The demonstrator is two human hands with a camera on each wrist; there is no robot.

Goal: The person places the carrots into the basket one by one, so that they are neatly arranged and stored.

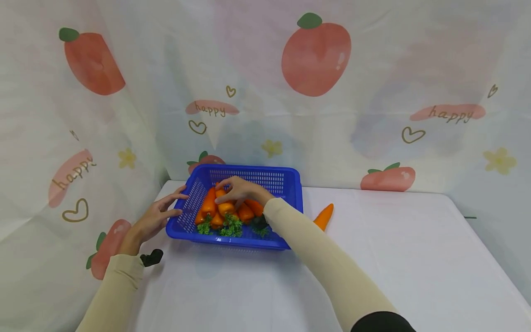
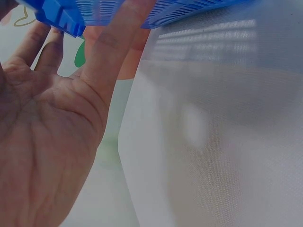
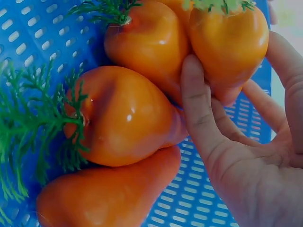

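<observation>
A blue plastic basket (image 1: 286, 186) with slotted walls stands on the white table and holds several orange carrots with green leafy tops. My right hand (image 1: 242, 189) reaches into it and pinches one carrot (image 3: 229, 40) between thumb and fingers, above the others. Beside that carrot, two more carrots (image 3: 135, 116) lie close to the thumb in the right wrist view. At the basket's left side, my left hand (image 1: 153, 221) touches the wall and rim with extended fingers. Its palm (image 2: 42, 127) faces the left wrist camera, and some fingertips are hidden behind the basket.
Another carrot (image 1: 325, 216) lies on the table just right of the basket, partly hidden by my right sleeve (image 1: 323, 249). A printed cloth (image 1: 257, 60) hangs behind and to the left. The white tabletop (image 1: 415, 258) extends to the right.
</observation>
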